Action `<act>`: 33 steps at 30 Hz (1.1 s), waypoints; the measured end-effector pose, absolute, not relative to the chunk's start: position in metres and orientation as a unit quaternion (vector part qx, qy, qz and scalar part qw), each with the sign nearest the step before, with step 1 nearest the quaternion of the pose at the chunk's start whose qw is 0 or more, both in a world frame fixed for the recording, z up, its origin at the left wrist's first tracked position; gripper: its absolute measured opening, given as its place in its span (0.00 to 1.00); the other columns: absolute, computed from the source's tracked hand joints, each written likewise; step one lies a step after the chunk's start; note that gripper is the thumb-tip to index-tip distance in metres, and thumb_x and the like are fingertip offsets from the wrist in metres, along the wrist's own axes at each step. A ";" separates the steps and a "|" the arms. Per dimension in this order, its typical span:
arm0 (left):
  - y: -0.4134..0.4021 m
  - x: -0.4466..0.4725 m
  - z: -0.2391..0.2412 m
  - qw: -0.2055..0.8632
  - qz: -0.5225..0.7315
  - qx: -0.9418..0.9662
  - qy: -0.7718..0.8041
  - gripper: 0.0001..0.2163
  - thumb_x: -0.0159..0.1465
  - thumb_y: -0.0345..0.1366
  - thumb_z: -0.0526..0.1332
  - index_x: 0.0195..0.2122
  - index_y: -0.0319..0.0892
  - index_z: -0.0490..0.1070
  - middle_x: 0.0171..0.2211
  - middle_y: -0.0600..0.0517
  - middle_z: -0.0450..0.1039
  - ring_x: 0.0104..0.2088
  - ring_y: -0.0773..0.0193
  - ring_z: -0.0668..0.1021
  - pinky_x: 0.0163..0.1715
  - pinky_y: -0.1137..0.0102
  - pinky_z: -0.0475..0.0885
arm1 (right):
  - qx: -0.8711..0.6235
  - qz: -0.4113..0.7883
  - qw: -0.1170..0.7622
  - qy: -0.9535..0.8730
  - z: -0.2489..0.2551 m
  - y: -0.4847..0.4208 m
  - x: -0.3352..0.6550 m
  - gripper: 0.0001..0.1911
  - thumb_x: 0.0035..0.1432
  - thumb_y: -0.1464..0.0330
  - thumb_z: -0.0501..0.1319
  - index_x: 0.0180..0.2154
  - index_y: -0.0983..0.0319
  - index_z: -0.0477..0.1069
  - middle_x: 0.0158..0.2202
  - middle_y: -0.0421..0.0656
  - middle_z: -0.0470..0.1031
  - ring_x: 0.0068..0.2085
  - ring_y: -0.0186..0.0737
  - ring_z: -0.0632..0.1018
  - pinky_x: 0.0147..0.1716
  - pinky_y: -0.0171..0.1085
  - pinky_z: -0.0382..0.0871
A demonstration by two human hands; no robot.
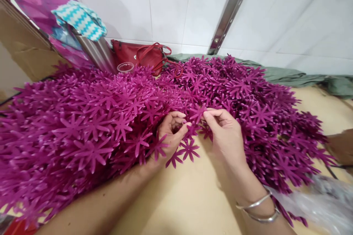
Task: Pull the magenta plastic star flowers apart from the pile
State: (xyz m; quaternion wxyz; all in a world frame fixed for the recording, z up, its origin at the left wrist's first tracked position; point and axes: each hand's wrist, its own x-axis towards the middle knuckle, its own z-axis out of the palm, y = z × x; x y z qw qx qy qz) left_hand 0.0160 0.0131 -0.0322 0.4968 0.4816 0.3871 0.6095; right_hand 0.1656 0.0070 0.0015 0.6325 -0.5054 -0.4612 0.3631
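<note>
Big heaps of magenta star-shaped fabric petals [93, 150] spread over the table on both sides of my hands. My right hand [226, 132] pinches one magenta flower petal piece [198, 113] by its edge, between thumb and forefinger. Just left of it, my left hand [172, 132] has thumb and fingers curled close together at the pile, with a bit of magenta at the fingertips; exactly what they grip is hard to see. A few loose petal pieces [189, 149] lie below, between the hands.
Behind the heaps stand a red handbag [127, 53], a clear round lid [125, 67] and a steel tumbler [96, 51] under a blue-and-white cloth [78, 18]. A metal bracket [228, 18] leans on the tiled wall. Plastic wrap [317, 202] lies at right, cardboard [30, 51] at left.
</note>
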 end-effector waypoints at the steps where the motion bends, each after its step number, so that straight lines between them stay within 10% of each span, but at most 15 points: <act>1: 0.010 0.015 -0.029 0.493 0.600 0.509 0.372 0.10 0.60 0.33 0.70 0.39 0.43 0.71 0.31 0.57 0.74 0.31 0.70 0.78 0.36 0.75 0.74 | -0.500 0.349 0.647 -0.457 0.007 0.008 0.164 0.07 0.59 0.62 0.71 0.35 0.58 0.77 0.37 0.41 0.80 0.38 0.41 0.79 0.44 0.43 0.73; 13: -0.009 0.008 -0.013 0.373 0.472 0.748 0.279 0.04 0.67 0.32 0.64 0.40 0.45 0.80 0.34 0.50 0.82 0.33 0.61 0.83 0.38 0.67 0.81 | -0.367 0.308 0.543 -0.690 0.116 0.024 0.120 0.06 0.63 0.70 0.66 0.41 0.56 0.81 0.46 0.40 0.82 0.47 0.41 0.82 0.52 0.44 0.75; 23: -0.003 0.011 -0.023 0.413 0.656 0.514 0.369 0.09 0.67 0.35 0.67 0.48 0.45 0.74 0.40 0.51 0.79 0.40 0.66 0.82 0.45 0.72 0.77 | -0.502 0.361 0.551 -0.560 0.012 -0.010 0.154 0.23 0.57 0.59 0.72 0.52 0.53 0.72 0.47 0.43 0.75 0.49 0.45 0.76 0.51 0.43 0.72; 33: 0.003 0.013 -0.019 0.534 0.619 0.455 0.352 0.12 0.60 0.38 0.73 0.42 0.44 0.75 0.35 0.55 0.79 0.35 0.70 0.80 0.39 0.76 0.76 | -0.464 0.467 0.591 -0.467 -0.014 -0.006 0.153 0.10 0.58 0.61 0.71 0.39 0.55 0.75 0.34 0.38 0.75 0.35 0.38 0.74 0.37 0.37 0.70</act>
